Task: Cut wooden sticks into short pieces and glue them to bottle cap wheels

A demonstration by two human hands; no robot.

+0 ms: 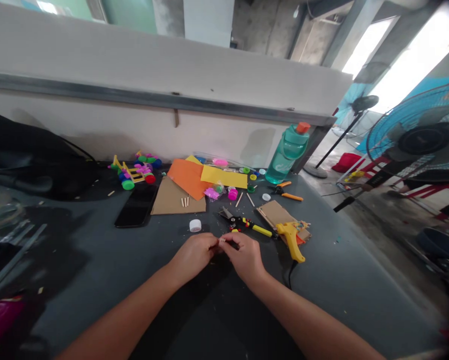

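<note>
My left hand [197, 252] and my right hand [245, 254] meet at the fingertips above the dark table. Both are closed in a pinch around something small and pale, mostly hidden by the fingers, so its kind does not show. A white bottle cap [195, 225] lies just beyond my left hand. Past my right hand are yellow-and-black handled cutters [252, 226] with their jaws pointing left. Farther right, a yellow glue gun [292, 241] rests against a piece of cardboard [276, 214].
A black phone [134, 206] lies left of a cardboard sheet [162, 197] bearing short sticks [185, 202] and orange paper [189, 176]. Colourful toy vehicles [132, 172] stand behind. A teal water bottle [287, 155] and orange-handled pliers [287, 192] are at back right. A fan [419, 137] stands beyond.
</note>
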